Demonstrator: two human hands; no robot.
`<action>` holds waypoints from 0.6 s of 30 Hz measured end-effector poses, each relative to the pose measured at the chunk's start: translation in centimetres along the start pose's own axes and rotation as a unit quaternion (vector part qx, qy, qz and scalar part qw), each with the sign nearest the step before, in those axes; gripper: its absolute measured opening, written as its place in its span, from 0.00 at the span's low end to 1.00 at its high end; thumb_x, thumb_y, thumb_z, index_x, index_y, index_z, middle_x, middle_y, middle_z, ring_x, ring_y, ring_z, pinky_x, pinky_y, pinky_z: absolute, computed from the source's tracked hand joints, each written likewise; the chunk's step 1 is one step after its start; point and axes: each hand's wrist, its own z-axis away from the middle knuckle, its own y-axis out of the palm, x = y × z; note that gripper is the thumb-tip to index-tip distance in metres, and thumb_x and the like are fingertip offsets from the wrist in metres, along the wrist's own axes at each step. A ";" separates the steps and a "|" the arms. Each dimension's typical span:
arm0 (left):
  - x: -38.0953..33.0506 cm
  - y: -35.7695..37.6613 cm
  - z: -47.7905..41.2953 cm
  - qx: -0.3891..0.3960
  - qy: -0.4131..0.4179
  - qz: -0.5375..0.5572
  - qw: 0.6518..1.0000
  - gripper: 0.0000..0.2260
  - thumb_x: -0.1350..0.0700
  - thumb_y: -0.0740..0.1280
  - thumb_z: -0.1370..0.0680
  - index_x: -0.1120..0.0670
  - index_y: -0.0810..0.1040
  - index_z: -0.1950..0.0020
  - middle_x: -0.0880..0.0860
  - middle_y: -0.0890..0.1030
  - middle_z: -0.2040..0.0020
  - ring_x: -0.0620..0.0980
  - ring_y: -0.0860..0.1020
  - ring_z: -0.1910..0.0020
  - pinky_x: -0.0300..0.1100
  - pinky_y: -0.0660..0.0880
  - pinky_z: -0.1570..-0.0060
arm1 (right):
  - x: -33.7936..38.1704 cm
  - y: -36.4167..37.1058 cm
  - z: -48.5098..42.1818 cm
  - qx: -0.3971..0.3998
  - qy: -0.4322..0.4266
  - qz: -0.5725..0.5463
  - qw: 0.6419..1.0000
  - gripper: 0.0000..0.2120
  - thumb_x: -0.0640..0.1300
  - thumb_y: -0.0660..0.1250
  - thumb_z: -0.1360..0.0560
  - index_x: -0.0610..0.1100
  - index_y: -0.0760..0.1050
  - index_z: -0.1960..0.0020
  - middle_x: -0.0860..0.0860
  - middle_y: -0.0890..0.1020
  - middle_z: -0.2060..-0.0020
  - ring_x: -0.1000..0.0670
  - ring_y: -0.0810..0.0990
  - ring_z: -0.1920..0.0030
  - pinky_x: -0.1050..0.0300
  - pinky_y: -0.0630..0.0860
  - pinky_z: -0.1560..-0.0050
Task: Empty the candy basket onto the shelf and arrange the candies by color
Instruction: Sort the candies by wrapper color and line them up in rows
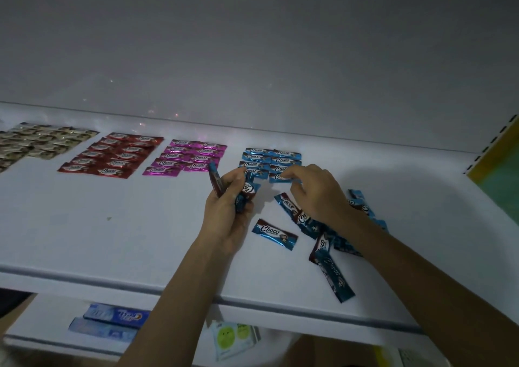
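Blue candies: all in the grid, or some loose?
Partly. A neat grid of blue-wrapped candies sits at the back; a loose pile lies by the right hand; the left hand grips several.
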 end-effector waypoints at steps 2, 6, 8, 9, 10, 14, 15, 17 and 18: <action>-0.1 0.0 0.0 0.009 0.006 0.009 1.000 0.07 0.60 0.63 0.20 0.55 0.80 0.46 0.51 0.83 0.62 0.44 0.78 0.66 0.32 0.73 0.73 | 0.3 -0.1 0.5 0.007 -0.028 -0.024 0.999 0.15 0.46 0.62 0.25 0.39 0.79 0.44 0.44 0.83 0.54 0.44 0.79 0.56 0.46 0.76 0.54; 0.1 -0.2 -0.3 0.019 0.016 0.007 1.000 0.08 0.61 0.62 0.20 0.54 0.80 0.46 0.51 0.85 0.61 0.44 0.79 0.67 0.32 0.73 0.73 | 1.0 0.2 2.7 0.075 -0.056 -0.020 0.995 0.21 0.56 0.64 0.27 0.41 0.79 0.43 0.46 0.83 0.50 0.47 0.79 0.51 0.53 0.74 0.53; 0.2 -0.3 -0.5 0.032 0.018 0.005 0.999 0.09 0.61 0.62 0.19 0.54 0.80 0.44 0.50 0.85 0.60 0.43 0.81 0.67 0.32 0.73 0.72 | 1.1 0.5 3.4 0.069 -0.060 -0.005 0.996 0.19 0.55 0.65 0.28 0.43 0.80 0.44 0.46 0.82 0.50 0.47 0.78 0.50 0.52 0.74 0.52; 0.3 -0.3 -0.5 0.037 0.016 0.005 0.999 0.10 0.62 0.62 0.19 0.54 0.79 0.43 0.51 0.86 0.58 0.44 0.82 0.66 0.33 0.74 0.72 | 1.1 0.5 3.5 0.064 -0.057 -0.012 0.996 0.18 0.54 0.64 0.27 0.43 0.80 0.44 0.47 0.82 0.50 0.48 0.78 0.50 0.52 0.74 0.52; 0.4 -0.4 -0.5 0.044 0.015 0.007 0.999 0.11 0.63 0.61 0.19 0.54 0.79 0.40 0.53 0.86 0.54 0.45 0.83 0.63 0.34 0.75 0.71 | 1.3 0.3 3.6 0.061 -0.050 -0.022 0.997 0.18 0.54 0.63 0.26 0.44 0.80 0.45 0.48 0.83 0.51 0.49 0.78 0.51 0.52 0.74 0.52; 0.4 -0.2 -0.2 0.076 0.017 -0.007 0.997 0.14 0.65 0.61 0.19 0.57 0.75 0.34 0.60 0.81 0.41 0.51 0.84 0.53 0.39 0.79 0.63 | 2.8 -0.4 2.8 -0.015 0.003 -0.127 0.992 0.16 0.53 0.60 0.22 0.43 0.81 0.50 0.54 0.81 0.61 0.61 0.76 0.63 0.63 0.71 0.62; 0.4 -0.2 0.0 0.080 0.017 -0.022 0.996 0.14 0.65 0.61 0.19 0.57 0.75 0.34 0.60 0.81 0.41 0.52 0.84 0.51 0.40 0.79 0.62 | 3.7 -0.6 2.3 -0.017 0.043 -0.199 0.979 0.12 0.51 0.62 0.22 0.45 0.80 0.52 0.55 0.81 0.63 0.59 0.76 0.65 0.64 0.71 0.65; 0.3 -0.2 0.2 0.088 0.020 -0.041 0.995 0.14 0.65 0.60 0.19 0.58 0.74 0.34 0.60 0.82 0.43 0.52 0.84 0.51 0.39 0.79 0.63 | 5.4 -0.9 1.1 0.008 0.123 -0.323 0.938 0.06 0.48 0.65 0.23 0.50 0.79 0.55 0.53 0.82 0.64 0.57 0.79 0.64 0.63 0.75 0.63; 0.3 -0.2 0.4 0.088 0.020 -0.042 0.995 0.14 0.65 0.59 0.19 0.59 0.74 0.34 0.59 0.82 0.45 0.51 0.84 0.53 0.39 0.79 0.64 | 6.0 -0.8 0.6 0.018 0.157 -0.348 0.924 0.04 0.46 0.66 0.23 0.50 0.79 0.56 0.53 0.82 0.64 0.58 0.79 0.64 0.64 0.76 0.61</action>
